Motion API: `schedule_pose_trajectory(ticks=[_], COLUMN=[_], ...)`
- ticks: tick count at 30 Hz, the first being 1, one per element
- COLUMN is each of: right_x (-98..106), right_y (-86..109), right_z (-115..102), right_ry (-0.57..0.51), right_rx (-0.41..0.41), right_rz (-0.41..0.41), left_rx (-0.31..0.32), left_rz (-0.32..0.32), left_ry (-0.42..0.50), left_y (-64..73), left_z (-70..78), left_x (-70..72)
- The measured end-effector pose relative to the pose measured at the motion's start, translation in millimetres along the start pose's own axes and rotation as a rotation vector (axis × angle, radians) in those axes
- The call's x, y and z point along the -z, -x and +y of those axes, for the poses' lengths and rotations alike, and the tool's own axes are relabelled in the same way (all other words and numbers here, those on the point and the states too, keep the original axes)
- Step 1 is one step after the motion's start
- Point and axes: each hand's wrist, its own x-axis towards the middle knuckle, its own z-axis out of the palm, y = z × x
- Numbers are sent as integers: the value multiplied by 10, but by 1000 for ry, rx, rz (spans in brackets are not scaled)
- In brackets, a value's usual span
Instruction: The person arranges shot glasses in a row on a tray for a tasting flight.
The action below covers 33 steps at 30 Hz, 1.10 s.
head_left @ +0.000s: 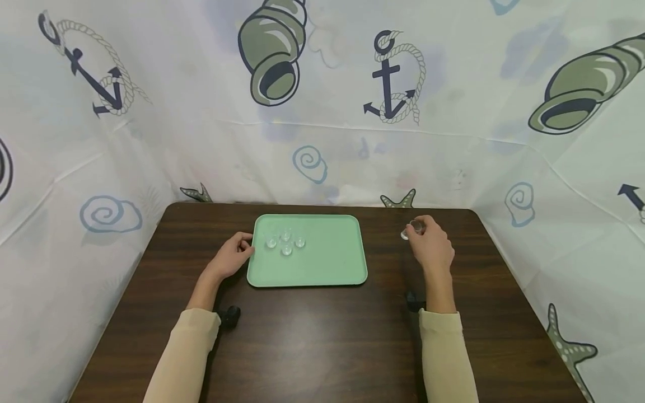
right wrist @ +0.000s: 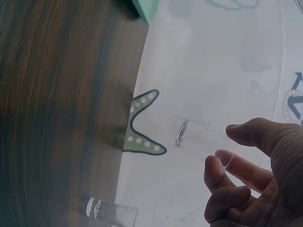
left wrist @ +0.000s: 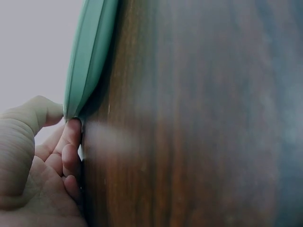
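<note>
A pale green tray (head_left: 332, 257) lies on the table toward its far edge. At the tray's left end my left hand (head_left: 235, 253) pinches the rim, thumb on one side and a fingertip beneath, as the left wrist view shows. Several small clear glasses (head_left: 286, 249) stand grouped on the tray's left half. To the right of the tray, my right hand (head_left: 430, 242) holds a small clear shot glass (right wrist: 203, 142) between thumb and fingers, above the table. Another clear shot glass (right wrist: 113, 213) stands on the table close by that hand, partly cut off in the right wrist view.
The dark wood table (head_left: 317, 341) ends just behind the tray. A white cloth (head_left: 211, 151) printed with anchors, shells and starfish hangs behind and at both sides. Each wrist wears a dark device (head_left: 230, 317) near the cream sleeve (head_left: 188, 352).
</note>
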Motion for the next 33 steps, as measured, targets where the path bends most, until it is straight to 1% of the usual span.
schedule_pose_trajectory(ticks=[7,12,17,26,33], right_x=[-94,-163,-258,-427,-574], right_y=[38,61,86,131,225], right_z=[-112,-172,-208,-273,-383], right_ry=[-13,-34,-60,-168,-216], right_rx=[25,16,26,62,86], right_rz=[-17,-19,3,57,19], left_rx=[8,8,11,15,16], left_rz=[0,2,7,5,9], left_ry=[-5,-10,-21,-26,-21], left_y=[11,19,11,7,12], left_z=[12,21,23,-11,7], left_x=[2,1,0,-14,0])
